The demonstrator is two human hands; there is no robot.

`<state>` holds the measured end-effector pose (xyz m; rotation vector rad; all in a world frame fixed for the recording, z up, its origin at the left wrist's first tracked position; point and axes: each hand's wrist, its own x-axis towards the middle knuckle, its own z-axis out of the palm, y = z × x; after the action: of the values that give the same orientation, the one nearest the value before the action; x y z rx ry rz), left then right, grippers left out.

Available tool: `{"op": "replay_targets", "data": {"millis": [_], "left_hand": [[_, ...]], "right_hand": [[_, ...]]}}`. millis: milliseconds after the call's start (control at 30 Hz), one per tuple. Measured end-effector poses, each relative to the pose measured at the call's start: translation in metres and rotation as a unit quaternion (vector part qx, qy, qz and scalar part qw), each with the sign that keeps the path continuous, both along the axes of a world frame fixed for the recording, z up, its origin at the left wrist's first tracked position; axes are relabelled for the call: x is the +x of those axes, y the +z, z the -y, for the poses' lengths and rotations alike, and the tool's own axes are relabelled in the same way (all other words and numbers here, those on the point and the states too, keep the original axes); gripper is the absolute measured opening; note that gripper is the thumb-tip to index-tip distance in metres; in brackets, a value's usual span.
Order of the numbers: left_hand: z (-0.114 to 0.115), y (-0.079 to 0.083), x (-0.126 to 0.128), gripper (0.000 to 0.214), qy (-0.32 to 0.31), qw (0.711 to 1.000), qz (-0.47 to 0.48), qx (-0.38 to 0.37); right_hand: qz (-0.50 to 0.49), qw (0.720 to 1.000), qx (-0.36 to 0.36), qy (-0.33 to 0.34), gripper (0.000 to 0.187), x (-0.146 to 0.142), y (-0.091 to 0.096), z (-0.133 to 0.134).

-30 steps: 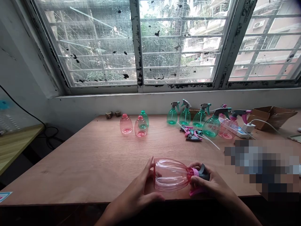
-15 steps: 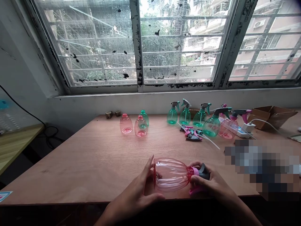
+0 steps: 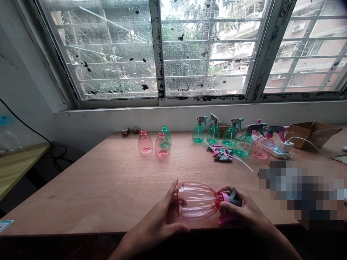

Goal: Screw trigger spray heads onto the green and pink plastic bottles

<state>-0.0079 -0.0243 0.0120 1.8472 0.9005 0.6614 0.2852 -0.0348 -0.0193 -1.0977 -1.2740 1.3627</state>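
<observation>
A clear pink spray bottle [image 3: 197, 201] lies sideways above the table's front edge, its base to the left and its sprayer to the right. My right hand [image 3: 241, 209] is closed round its neck, at the pink collar and the dark grey spray head [image 3: 235, 198]. A pink trigger hangs below that hand's fingers. At the bottle's base is my left hand [image 3: 159, 216], fingers stretched upward and thumb spread apart beneath. The palm faces the base and seems to touch it. The inside of the left palm is partly hidden.
Two pink bottles [image 3: 145, 142] and one green bottle [image 3: 167, 134] without sprayers stand at the back. Several green spray bottles [image 3: 213, 133], loose spray heads [image 3: 221, 153], a power strip [image 3: 280, 151] and a cardboard box [image 3: 311, 133] occupy the right. A blurred patch covers the right front.
The bottle has turned very slightly about its long axis, shifting the reflections on it. Both hands stay in almost the same place.
</observation>
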Motion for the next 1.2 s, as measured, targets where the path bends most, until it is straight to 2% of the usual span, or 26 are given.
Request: {"op": "replay_targets", "data": {"millis": [67,167,367,567,667,867,1067,1200], "left_hand": [[0.001,0.002,0.000,0.111,0.007,1.000,0.002,-0.013],[0.002,0.002,0.000,0.102,0.003,1.000,-0.002,-0.017],[-0.001,-0.005,0.000,0.091,-0.010,0.999,0.022,0.021],[0.002,0.004,0.000,0.110,0.007,1.000,-0.013,0.006],[0.002,0.005,-0.001,0.101,0.011,1.000,-0.022,0.001],[-0.002,-0.004,-0.001,0.094,-0.002,1.000,0.008,0.017],[0.001,0.002,-0.002,0.107,0.005,1.000,-0.021,0.013],[0.000,0.002,-0.002,0.096,0.012,1.000,-0.023,0.008]], "right_hand": [[-0.002,1.000,-0.002,0.003,0.044,0.000,0.000,0.000],[0.007,1.000,0.002,0.003,0.044,0.000,0.000,0.000],[0.006,1.000,0.006,0.016,0.043,0.001,-0.002,-0.001],[0.010,1.000,0.004,0.012,0.046,0.002,-0.004,-0.002],[0.007,1.000,0.003,0.012,0.045,0.002,-0.004,-0.003],[0.023,1.000,0.011,0.010,0.040,0.003,-0.002,-0.002],[-0.005,1.000,0.000,0.011,0.041,0.002,-0.003,-0.002],[0.003,1.000,0.006,0.005,0.041,0.002,-0.003,-0.002]]}}
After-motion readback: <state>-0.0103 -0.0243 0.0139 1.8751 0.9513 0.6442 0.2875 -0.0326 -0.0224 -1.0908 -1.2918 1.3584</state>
